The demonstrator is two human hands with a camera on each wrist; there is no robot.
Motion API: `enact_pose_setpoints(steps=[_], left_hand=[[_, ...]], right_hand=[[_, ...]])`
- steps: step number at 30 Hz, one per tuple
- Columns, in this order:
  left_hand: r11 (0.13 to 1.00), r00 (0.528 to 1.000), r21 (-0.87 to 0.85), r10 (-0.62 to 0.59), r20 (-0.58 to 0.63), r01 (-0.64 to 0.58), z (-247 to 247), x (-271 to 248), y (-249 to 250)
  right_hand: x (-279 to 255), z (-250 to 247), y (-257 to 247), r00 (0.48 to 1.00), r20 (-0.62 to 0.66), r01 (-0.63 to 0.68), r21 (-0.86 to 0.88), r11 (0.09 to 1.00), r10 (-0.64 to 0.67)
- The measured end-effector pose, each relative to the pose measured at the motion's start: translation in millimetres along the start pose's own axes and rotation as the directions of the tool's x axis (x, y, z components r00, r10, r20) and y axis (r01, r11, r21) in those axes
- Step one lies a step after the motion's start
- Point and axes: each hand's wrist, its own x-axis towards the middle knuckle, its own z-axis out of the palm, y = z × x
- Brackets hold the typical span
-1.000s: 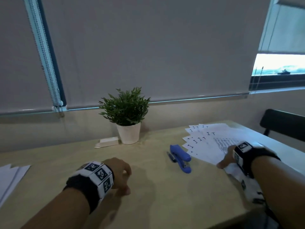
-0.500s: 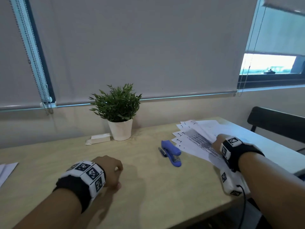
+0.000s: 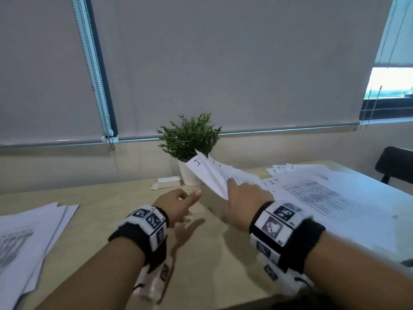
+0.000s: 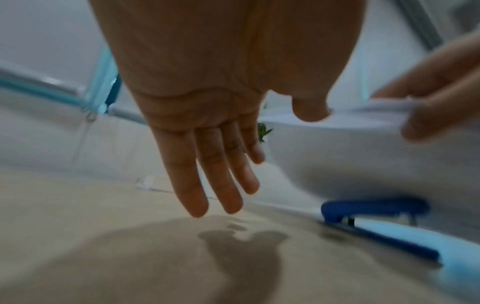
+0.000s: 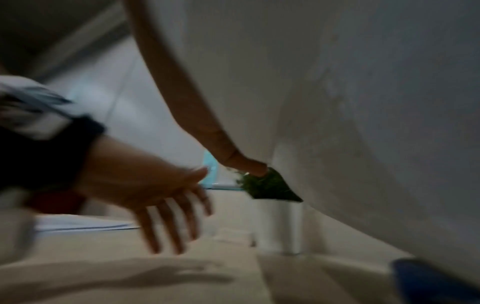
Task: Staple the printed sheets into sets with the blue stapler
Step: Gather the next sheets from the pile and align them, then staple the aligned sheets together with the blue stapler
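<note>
Desk [image 3: 107,198] is carrying the loose sheets [image 3: 335,198] fanned at 2 o'clock, likely so sets can be peeled off, and another stack [image 3: 29,238] at 9 o'clock. Right hand [image 3: 243,198] is pinching a few sheets, the set [image 3: 212,175], lifted toward 12, probably bringing a corner over for stapling. Left hand [image 3: 176,204] is hovering with fingers [image 4: 207,185] straight, holding nothing, seemingly reaching to take the paper. Stapler [image 4: 374,207] is sitting on the desk under the lifted set, untouched.

Place: we take this for an office.
Desk: we see a light wooden desk [image 3: 107,198] with printed sheets [image 3: 335,198] spread over it.
Window: grey roller blinds [image 3: 223,63] with bead chains.
Extras: a potted plant [image 3: 190,139], a dark chair [image 3: 395,164].
</note>
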Motion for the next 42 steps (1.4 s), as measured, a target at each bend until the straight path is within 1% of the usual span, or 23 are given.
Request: enact_pose_setpoints(steps=[1, 3, 5, 7, 10, 12, 14, 16, 17, 19, 20, 21, 23, 24, 26, 28, 30, 32, 34, 36, 39, 40, 42], left_hand=[[0.983, 0.999, -0.173, -0.054, 0.001, 0.054, -1, -2, 0], [0.919, 0.991, -0.372, -0.135, 0.02, 0.133, -3, -6, -3], [0.874, 0.98, -0.454, -0.197, -0.011, 0.17, -7, -6, -12], [0.869, 0.96, -0.447, -0.271, -0.075, 0.211, -13, -4, -26], [0.908, 0.936, -0.327, -0.32, -0.143, 0.261, -24, -3, -44], [0.939, 0.935, -0.209, -0.31, -0.175, 0.272, -32, -1, -54], [0.954, 0.939, -0.053, -0.3, -0.167, 0.295, -43, -1, -64], [0.93, 0.943, 0.176, -0.302, -0.138, 0.324, -52, -4, -69], [0.896, 0.947, 0.309, -0.292, -0.134, 0.32, -57, -7, -68], [0.805, 0.967, 0.537, -0.201, -0.156, 0.254, -61, -13, -63], [0.784, 0.979, 0.589, -0.128, -0.156, 0.196, -60, -15, -59], [0.788, 0.99, 0.602, -0.064, -0.126, 0.128, -58, -17, -56], [0.795, 0.999, 0.606, 0.016, 0.028, -0.03, -45, -19, -49], [0.781, 0.993, 0.618, 0.019, 0.118, -0.089, -38, -19, -47], [0.74, 0.97, 0.654, -0.011, 0.245, -0.157, -24, -17, -42], [0.725, 0.951, 0.665, -0.043, 0.305, -0.18, -21, -16, -38], [0.694, 0.94, 0.696, -0.085, 0.33, -0.182, -23, -14, -36], [0.654, 0.931, 0.732, -0.116, 0.347, -0.191, -25, -13, -36], [0.616, 0.931, 0.762, -0.124, 0.345, -0.2, -24, -15, -37], [0.594, 0.933, 0.78, -0.129, 0.336, -0.199, -21, -13, -39], [0.59, 0.931, 0.785, -0.147, 0.334, -0.189, -21, -9, -38], [0.593, 0.931, 0.784, -0.149, 0.333, -0.186, -22, -9, -37], [0.597, 0.929, 0.78, -0.149, 0.337, -0.187, -21, -10, -33]], right_hand=[[-7, 6, -14, 0.998, 0.051, 0.041, 0.027, 0.999, -0.042], [-17, 20, -34, 0.978, 0.161, 0.118, 0.074, 0.99, -0.129], [-23, 29, -47, 0.943, 0.263, 0.185, 0.102, 0.977, -0.206], [-24, 33, -54, 0.892, 0.368, 0.233, 0.125, 0.964, -0.263], [-19, 29, -51, 0.809, 0.483, 0.279, 0.185, 0.942, -0.335], [-16, 24, -41, 0.816, 0.465, 0.272, 0.218, 0.937, -0.345], [-12, 20, -29, 0.836, 0.451, 0.276, 0.149, 0.95, -0.313], [-11, 21, -19, 0.815, 0.505, 0.327, 0.003, 0.945, -0.284], [-11, 22, -17, 0.797, 0.537, 0.361, -0.052, 0.931, -0.278], [-12, 29, -15, 0.77, 0.574, 0.396, -0.09, 0.914, -0.277], [-11, 32, -17, 0.762, 0.581, 0.405, -0.084, 0.911, -0.285], [-11, 34, -19, 0.752, 0.583, 0.421, -0.07, 0.904, -0.306], [-9, 33, -23, 0.742, 0.57, 0.437, -0.012, 0.9, -0.353], [-6, 32, -24, 0.756, 0.544, 0.425, 0.016, 0.905, -0.365], [7, 29, -21, 0.825, 0.447, 0.367, 0.04, 0.929, -0.345], [31, 27, -10, 0.92, 0.331, 0.229, -0.011, 0.973, -0.212], [54, 25, 14, 0.98, 0.191, 0.063, -0.084, 0.994, -0.046], [72, 29, 45, 0.986, 0.13, -0.083, -0.19, 0.978, 0.109], [81, 38, 69, 0.963, 0.209, -0.11, -0.266, 0.958, 0.168], [84, 46, 76, 0.955, 0.241, -0.113, -0.239, 0.964, 0.171], [85, 48, 64, 0.959, 0.21, -0.168, -0.109, 0.98, 0.188], [85, 44, 56, 0.967, 0.197, -0.149, -0.073, 0.986, 0.161], [83, 39, 39, 0.988, 0.145, -0.051, -0.043, 0.998, 0.057]])
